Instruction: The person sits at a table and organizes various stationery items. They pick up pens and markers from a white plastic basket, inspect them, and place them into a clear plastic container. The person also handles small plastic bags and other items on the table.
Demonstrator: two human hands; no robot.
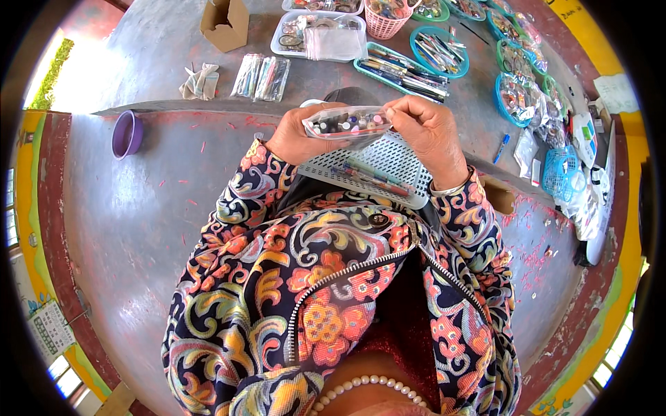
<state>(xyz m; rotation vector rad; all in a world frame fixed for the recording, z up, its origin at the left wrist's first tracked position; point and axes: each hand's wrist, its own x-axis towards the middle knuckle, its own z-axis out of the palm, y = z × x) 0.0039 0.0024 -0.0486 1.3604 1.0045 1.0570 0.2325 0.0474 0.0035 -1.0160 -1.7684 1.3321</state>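
Observation:
A clear plastic bag (350, 123) is held up above my lap, its mouth toward me, with the ends of several pens showing inside. My left hand (297, 136) is closed round the bag's left side. At the upper right corner of the bag, my right hand (429, 132) pinches the edge between thumb and fingers. Below both hands, a white perforated plastic basket (409, 159) rests on my lap, and a few pens (374, 175) lie in it. The bag and my hands hide part of the basket.
Ahead on the grey ledge are packed pen bags (261, 78), a crumpled cloth (200, 82), a cardboard box (225, 24), a white tray (283, 50), a teal tray of pens (368, 68) and a round teal basket (463, 68). A purple bowl (126, 135) sits left.

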